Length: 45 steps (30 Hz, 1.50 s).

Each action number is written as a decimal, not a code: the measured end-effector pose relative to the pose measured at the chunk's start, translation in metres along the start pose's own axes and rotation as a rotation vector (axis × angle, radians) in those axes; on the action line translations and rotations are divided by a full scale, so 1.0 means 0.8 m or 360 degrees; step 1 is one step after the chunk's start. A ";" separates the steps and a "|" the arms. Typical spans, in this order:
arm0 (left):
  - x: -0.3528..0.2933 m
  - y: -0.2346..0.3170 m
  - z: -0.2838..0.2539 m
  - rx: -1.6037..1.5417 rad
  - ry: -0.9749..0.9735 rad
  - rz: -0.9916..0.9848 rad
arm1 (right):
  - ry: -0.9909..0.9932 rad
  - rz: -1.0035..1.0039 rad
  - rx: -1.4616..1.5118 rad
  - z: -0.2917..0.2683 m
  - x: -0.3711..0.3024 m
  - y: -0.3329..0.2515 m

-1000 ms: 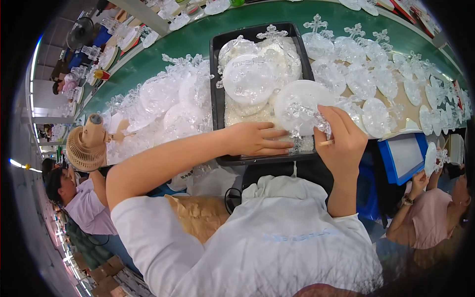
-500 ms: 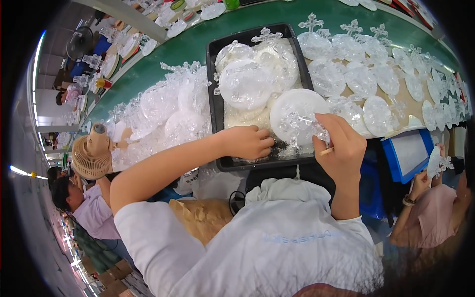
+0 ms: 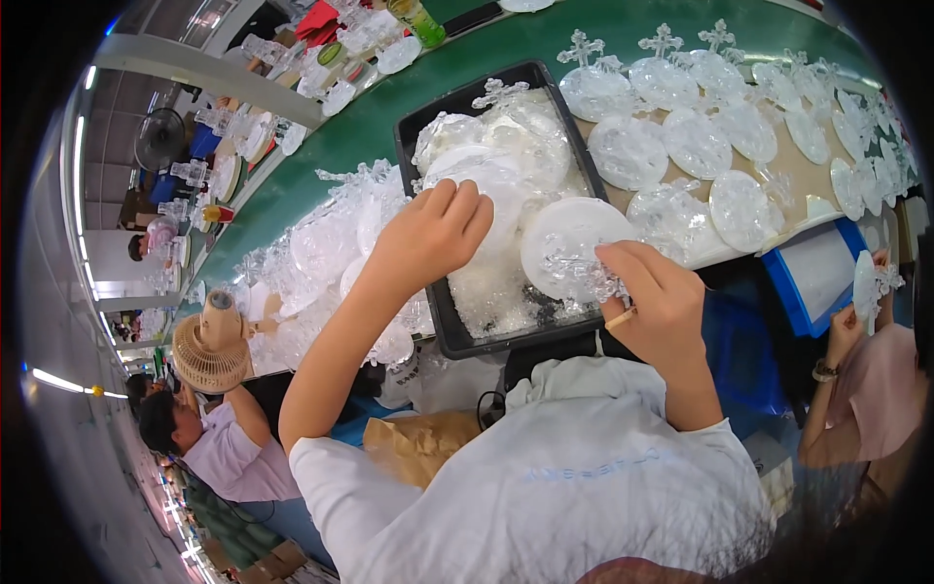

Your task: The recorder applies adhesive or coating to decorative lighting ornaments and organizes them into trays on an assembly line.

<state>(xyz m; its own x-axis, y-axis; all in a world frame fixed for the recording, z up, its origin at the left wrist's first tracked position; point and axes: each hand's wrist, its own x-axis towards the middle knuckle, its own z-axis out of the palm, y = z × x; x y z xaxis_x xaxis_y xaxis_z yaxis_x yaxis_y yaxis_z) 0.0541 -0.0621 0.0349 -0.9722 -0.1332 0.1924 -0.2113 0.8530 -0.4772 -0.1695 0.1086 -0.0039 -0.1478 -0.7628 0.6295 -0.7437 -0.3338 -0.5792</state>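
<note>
My right hand grips the edge of a round white disc with a clear cross-like ornament on it, tilted over the black tray. A thin wooden stick is tucked between the same hand's fingers. My left hand is raised over the tray's left side with its fingers curled together; whatever is in them is hidden. Under both hands, the black tray holds white, clear grains and several glittery discs. A clear cross stands at the tray's far end.
Clear ornaments are heaped left of the tray on the green table. Rows of glittery discs with crosses cover a board on the right. A beige fan stands at the left. A blue-framed bin and co-workers flank me.
My left hand has lifted from the grains at the tray's near end and moved up and leftward. The right hand keeps the disc tilted over the tray. The view has shifted slightly.
</note>
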 end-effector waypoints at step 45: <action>0.085 -0.138 0.016 -0.2045 -0.1160 -0.0818 | -0.0224 -0.0212 -0.0195 0.029 -0.028 -0.004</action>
<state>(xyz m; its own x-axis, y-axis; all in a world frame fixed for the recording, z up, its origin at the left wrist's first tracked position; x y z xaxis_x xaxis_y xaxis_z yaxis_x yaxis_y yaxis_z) 0.0104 -0.1717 0.0895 -0.7430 -0.4166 -0.5239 -0.6689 0.4332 0.6041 -0.1485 0.1144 -0.0281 0.0433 -0.7890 0.6128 -0.8255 -0.3738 -0.4229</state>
